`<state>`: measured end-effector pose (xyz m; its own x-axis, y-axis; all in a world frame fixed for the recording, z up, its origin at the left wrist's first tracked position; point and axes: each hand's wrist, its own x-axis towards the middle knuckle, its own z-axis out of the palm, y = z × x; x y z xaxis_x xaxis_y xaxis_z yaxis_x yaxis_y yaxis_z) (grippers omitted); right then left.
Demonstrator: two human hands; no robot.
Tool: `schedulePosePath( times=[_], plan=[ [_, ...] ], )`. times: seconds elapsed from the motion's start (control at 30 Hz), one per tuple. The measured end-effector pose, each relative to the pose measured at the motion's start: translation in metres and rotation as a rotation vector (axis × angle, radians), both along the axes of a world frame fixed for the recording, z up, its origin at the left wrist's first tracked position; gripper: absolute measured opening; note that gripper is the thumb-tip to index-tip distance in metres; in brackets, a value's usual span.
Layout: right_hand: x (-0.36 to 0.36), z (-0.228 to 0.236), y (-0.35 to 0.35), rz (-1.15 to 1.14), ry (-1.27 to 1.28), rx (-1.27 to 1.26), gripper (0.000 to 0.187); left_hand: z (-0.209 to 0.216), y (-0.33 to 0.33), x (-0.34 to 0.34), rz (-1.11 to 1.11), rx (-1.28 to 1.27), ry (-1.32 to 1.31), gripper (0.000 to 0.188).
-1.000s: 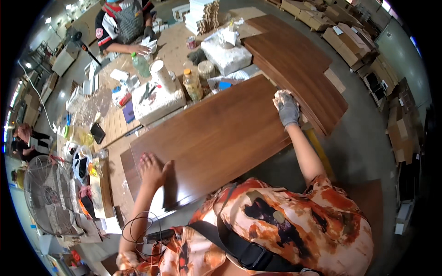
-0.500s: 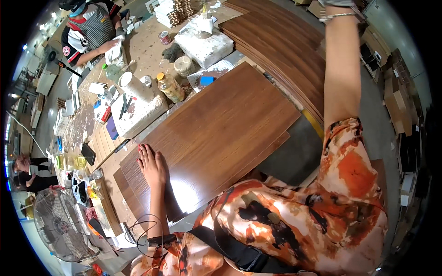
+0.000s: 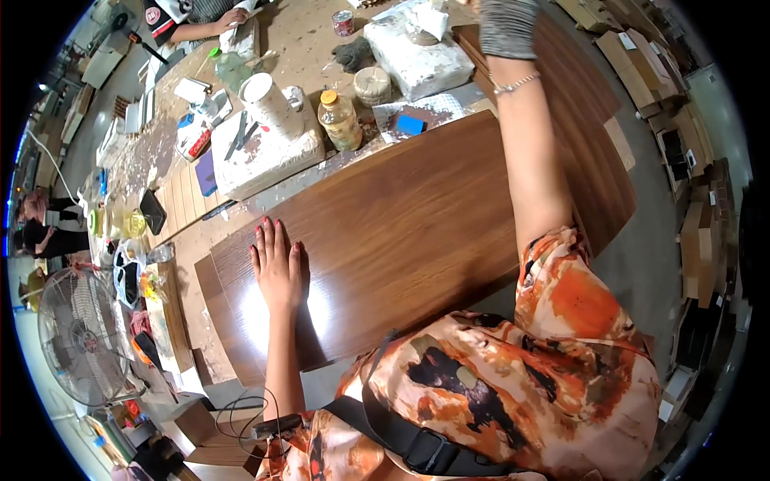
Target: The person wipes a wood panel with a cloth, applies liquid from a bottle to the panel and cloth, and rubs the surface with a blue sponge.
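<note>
My left hand [image 3: 278,271] lies flat on a brown wood-grain board [image 3: 409,216], fingers stretched out and holding nothing. Under that board's left end, the edge of another brown board [image 3: 213,293] sticks out. My right arm reaches far forward past the board, and my right hand [image 3: 509,28] wears a grey knitted glove. It is over the near side of the far stack of brown boards [image 3: 589,128], at the upper edge of the picture. The fingers are cut off, so what they touch is hidden.
Beyond the board stand a bottle with an orange cap [image 3: 340,120], a white cup [image 3: 269,100], a blue block [image 3: 411,125] and a white wrapped block [image 3: 421,52]. A fan [image 3: 84,337] is at the left. A co-worker's hand [image 3: 233,19] works at the far left.
My right hand has come left, from the upper right corner to over the stack. My left hand stays flat on the board. The whole view has shifted.
</note>
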<state>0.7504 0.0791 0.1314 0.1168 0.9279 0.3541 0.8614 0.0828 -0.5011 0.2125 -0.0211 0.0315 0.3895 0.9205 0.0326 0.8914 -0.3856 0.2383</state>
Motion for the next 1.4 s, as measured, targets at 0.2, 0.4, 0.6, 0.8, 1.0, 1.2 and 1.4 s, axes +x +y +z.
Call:
schedulePosePath(
  times=[0.2,0.4,0.6,0.8,1.0,1.2,1.4],
  plan=[
    [-0.046,-0.022,0.087,0.455,-0.012,0.01,0.03,-0.002,0.003,0.003,-0.019,0.013,-0.102,0.06],
    [-0.173,0.055,-0.048,0.273,0.14,0.385,0.041,-0.004,-0.001,-0.01,-0.003,0.025,-0.028,0.06],
    [-0.225,-0.085,-0.138,0.054,-0.377,-0.055,0.056,-0.009,-0.007,-0.011,-0.001,0.027,-0.026,0.06],
    [-0.292,-0.108,-0.16,0.195,-0.313,-0.125,0.061,-0.018,0.005,-0.011,-0.024,0.02,-0.026,0.063],
    [-0.273,-0.123,-0.161,0.235,-0.342,-0.079,0.053,-0.018,0.007,-0.013,-0.013,-0.006,-0.023,0.063],
    [-0.108,-0.142,-0.094,-0.058,-0.236,-0.17,0.034,-0.021,-0.002,-0.02,0.005,-0.031,0.026,0.063],
    [0.035,-0.193,-0.095,-0.4,0.466,-0.016,0.037,0.107,0.055,-0.12,-0.087,-0.946,-0.493,0.063]
  ],
)
